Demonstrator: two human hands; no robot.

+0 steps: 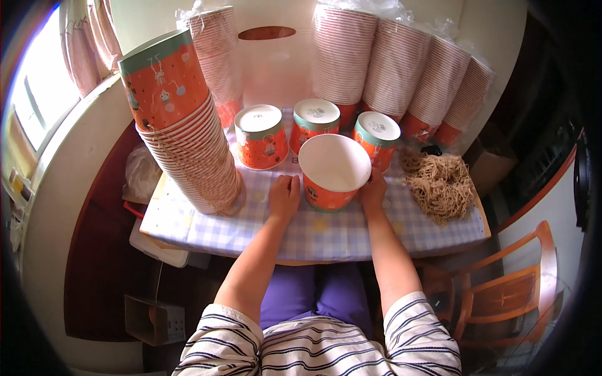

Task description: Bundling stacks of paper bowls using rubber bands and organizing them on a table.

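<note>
A white-lined orange paper bucket with a green band at its base stands in front of me, its mouth tipped a little toward me. My right hand is closed against the bucket's right side, with some fingers hidden behind it. Just left of the bucket, and apart from it, my left hand is closed with its fingers curled. Whatever it may hold is hidden. Behind the bucket, three similar buckets sit upside down: a left one, a middle one and a right one.
A tall leaning stack of nested buckets, with twine along its side, rises at the left. A tangled heap of tan twine lies at the right. Plastic-wrapped bucket stacks line the back of the checkered tablecloth. A wooden chair stands right.
</note>
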